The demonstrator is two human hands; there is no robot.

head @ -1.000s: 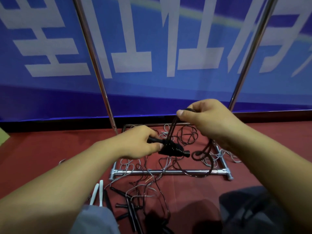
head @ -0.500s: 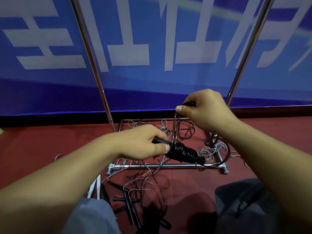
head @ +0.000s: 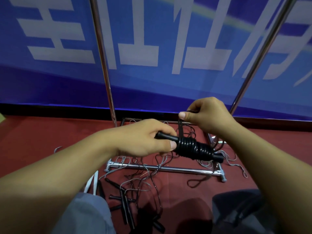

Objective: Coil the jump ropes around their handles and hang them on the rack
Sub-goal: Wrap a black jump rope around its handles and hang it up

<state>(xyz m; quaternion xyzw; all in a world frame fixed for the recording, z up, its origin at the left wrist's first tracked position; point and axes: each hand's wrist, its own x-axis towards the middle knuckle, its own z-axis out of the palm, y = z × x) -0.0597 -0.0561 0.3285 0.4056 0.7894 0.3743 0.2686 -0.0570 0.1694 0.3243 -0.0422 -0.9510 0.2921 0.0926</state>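
Head view. The left hand [head: 143, 137] grips one end of the black handles [head: 167, 137], held slanting down to the right above the rack's base. Black rope [head: 192, 147] is wound in tight turns around the handles' middle; their far end [head: 218, 157] sticks out at lower right. The right hand [head: 207, 115] pinches a strand of the same rope between thumb and fingers, and the strand runs taut, nearly straight down, to the coil. The rack [head: 162, 168] stands beyond the hands: two chrome uprights rise from a base bar on the red floor [head: 42, 135]. Loose ropes [head: 135, 181], black and grey, lie tangled around the base and nearer the person, with spare handles [head: 125, 200] among them. A blue banner [head: 152, 48] with white characters fills the far side.
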